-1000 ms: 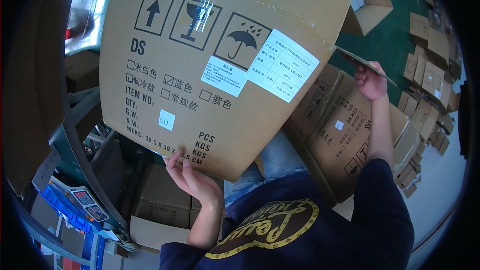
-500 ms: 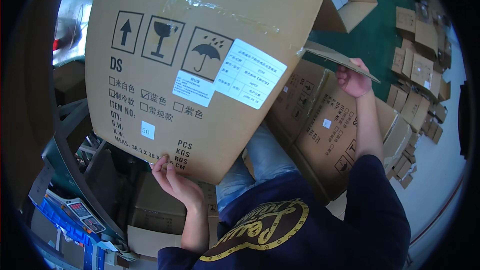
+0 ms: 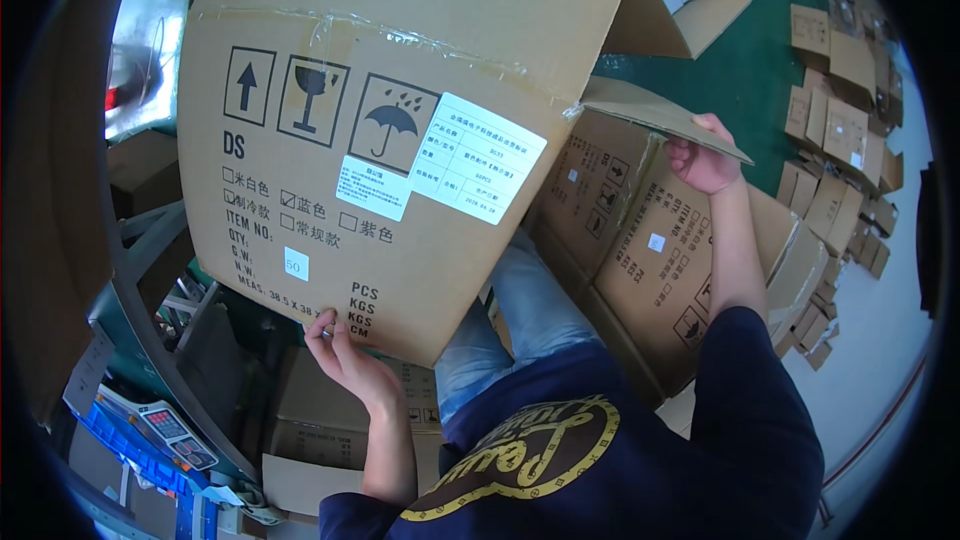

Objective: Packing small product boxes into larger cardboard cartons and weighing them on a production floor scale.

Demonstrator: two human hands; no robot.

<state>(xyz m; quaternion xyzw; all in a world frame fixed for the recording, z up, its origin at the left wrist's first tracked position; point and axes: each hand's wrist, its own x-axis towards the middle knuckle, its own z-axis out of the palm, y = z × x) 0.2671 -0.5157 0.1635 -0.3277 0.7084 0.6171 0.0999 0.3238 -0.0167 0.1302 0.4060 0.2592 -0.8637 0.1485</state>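
Note:
A large brown cardboard box [image 3: 300, 130], with printed handling symbols, two white labels and clear tape across its upper part, fills the left and middle of the view at a tilt. My left hand [image 3: 345, 352] grips its lower edge, fingertips curled at the printed face. My right hand [image 3: 708, 156] is closed round the outer end of a cardboard flap [image 3: 640, 112], which sticks out to the right from the box's side edge. Thumb and fingers lie on opposite faces of the flap. The box's inside is hidden.
Another printed carton [image 3: 650, 240] lies to the right of my legs. Beyond it, an open box [image 3: 700, 0] holds small white boxes. Many cartons [image 3: 835, 130] are stacked along the far right. At left stand a metal frame [image 3: 160, 330], a keypad device [image 3: 178, 435] and a blue bin [image 3: 125, 450].
The large box has shifted and turned slightly, its labels and right edge moving left. My right hand and the flap have moved slightly left with it. My left hand keeps its hold.

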